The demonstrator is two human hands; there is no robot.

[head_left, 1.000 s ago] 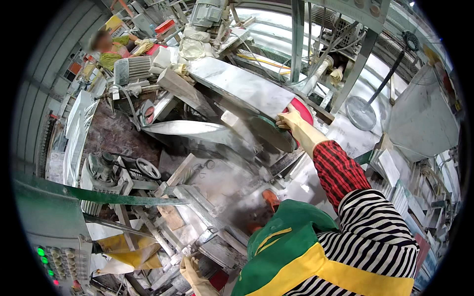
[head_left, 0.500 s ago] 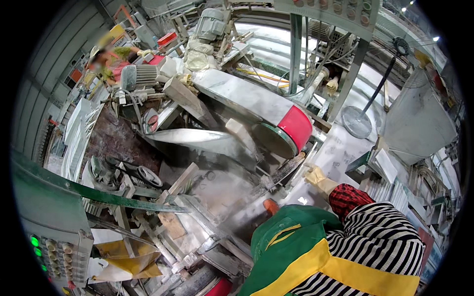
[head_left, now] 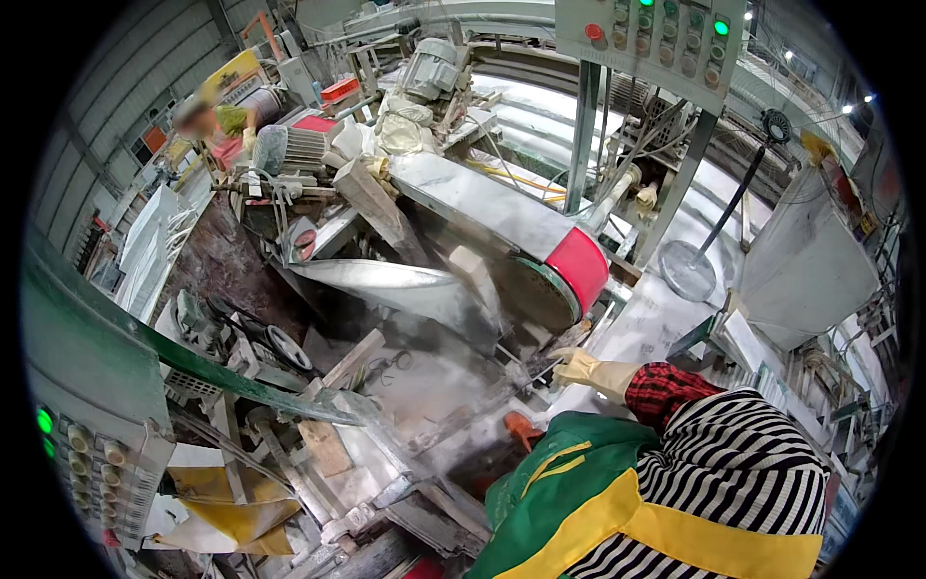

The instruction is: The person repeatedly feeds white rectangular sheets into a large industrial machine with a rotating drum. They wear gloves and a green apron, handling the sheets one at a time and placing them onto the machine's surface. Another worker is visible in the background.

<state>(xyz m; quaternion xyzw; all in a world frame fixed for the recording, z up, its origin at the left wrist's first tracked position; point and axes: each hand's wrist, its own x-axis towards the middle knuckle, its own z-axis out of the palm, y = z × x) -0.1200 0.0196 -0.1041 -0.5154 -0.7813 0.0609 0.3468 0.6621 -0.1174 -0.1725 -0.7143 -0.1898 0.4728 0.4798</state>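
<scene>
My right hand (head_left: 590,372), in a cream rubber glove with a red plaid cuff, reaches left with its fingers stretched out and apart. Nothing shows in it. Its fingertips are by the near edge of a pale, flat slab (head_left: 632,328), next to a dusty dark rail (head_left: 529,371); I cannot tell whether they touch. Beyond stands a machine with a long pale cover (head_left: 482,198) and a red end (head_left: 579,270), a round dusty face below it. My left hand does not show. An orange thing (head_left: 522,430) pokes out beside my green apron (head_left: 569,473); its kind is unclear.
A control panel (head_left: 666,43) with lit green lamps hangs above, and another box with buttons (head_left: 87,463) stands at lower left. A post-mounted round plate (head_left: 687,270) is at right. Dusty beams (head_left: 381,207) and a curved green rail (head_left: 241,376) cross the area. Another person (head_left: 227,135) is far left.
My right hand has moved left and slightly down, from over the slab toward the dark rail. The whole view has shifted a little. More of the upper control panel shows, with green lamps lit.
</scene>
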